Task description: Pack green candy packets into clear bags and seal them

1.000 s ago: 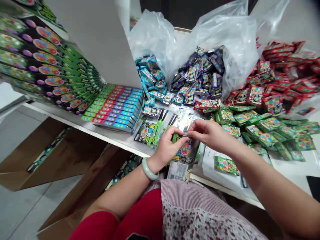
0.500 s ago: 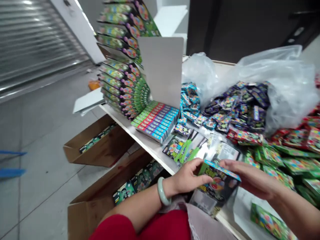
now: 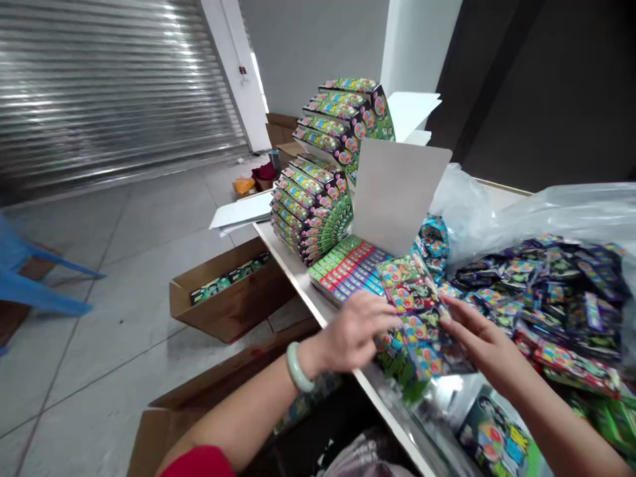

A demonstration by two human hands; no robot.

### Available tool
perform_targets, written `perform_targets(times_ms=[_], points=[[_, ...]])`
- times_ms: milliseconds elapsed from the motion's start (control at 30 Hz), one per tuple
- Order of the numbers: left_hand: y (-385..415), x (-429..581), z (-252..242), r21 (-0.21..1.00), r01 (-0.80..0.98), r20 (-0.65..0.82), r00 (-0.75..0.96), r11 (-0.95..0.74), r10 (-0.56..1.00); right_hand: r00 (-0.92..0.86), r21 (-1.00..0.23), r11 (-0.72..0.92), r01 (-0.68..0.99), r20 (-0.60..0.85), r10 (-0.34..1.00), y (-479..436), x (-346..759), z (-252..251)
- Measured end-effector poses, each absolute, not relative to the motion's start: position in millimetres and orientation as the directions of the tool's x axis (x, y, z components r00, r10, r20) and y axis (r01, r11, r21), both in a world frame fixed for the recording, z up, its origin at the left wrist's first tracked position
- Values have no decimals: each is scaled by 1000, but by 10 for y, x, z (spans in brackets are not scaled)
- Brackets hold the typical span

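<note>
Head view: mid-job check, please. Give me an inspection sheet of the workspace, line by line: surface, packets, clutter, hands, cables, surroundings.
Surface: a white table with packets and boxes on it.
Job's things: a fanned stack of colourful packets between the hands; a block of flat boxes beside it.
Clutter: a curved display of stacked boxes, a white card, loose purple packets, clear plastic bags.
Hands: left hand, wearing a pale green bangle, and right hand both touch the stack; both slightly blurred.
Cables: nothing seen.
Surroundings: a cardboard box on a tiled floor, a blue chair, a metal roller shutter.
</note>
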State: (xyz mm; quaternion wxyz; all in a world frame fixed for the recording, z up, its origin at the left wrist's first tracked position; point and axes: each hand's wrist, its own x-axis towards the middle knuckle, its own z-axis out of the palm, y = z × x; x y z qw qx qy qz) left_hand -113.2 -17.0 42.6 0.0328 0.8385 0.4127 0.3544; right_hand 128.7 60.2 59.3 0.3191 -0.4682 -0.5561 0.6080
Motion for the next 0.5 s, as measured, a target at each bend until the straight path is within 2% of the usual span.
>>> perform_targets(times_ms=[67, 100, 133, 333, 500], points=[[71, -1484, 361, 372, 832, 501, 192, -410, 844, -357, -984, -11, 180, -75, 931, 765, 1183, 577], [209, -1640, 335, 327, 890, 415, 166, -317, 895, -362, -978, 59, 199, -17, 932, 833, 1128, 576], [346, -1771, 310, 311, 904, 377, 165, -292, 911, -370, -970, 122, 211, 36, 928, 889, 1067, 579], [781, -2013, 211, 225, 937, 275, 200, -265, 940, -399, -845, 424, 326, 284, 872, 1082, 673, 640], [807, -2011, 194, 192, 931, 242, 261, -310, 934, -392, -702, 627, 339, 500, 772, 1237, 340, 670]])
